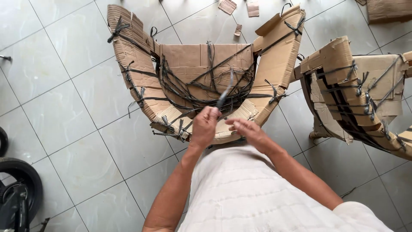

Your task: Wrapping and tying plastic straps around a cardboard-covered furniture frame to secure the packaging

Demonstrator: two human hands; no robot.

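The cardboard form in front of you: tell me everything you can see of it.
The cardboard form is a curved, U-shaped shell of brown corrugated panels, bound with dark straps knotted at the edges. It lies on the tiled floor, open side up. The left hand holds a blurred dark strip over its near rim; the right hand hovers beside it.

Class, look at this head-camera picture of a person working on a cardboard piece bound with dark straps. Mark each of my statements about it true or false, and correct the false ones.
1. The left hand grips a dark strap. True.
2. The right hand holds scissors. False: no scissors show; its fingers are empty, beside the left hand.
3. The curved cardboard piece lies on a wooden table. False: it rests on a pale tiled floor.
4. A second strapped cardboard piece sits to the right. True.
5. A black wheel shows at the lower left. True.
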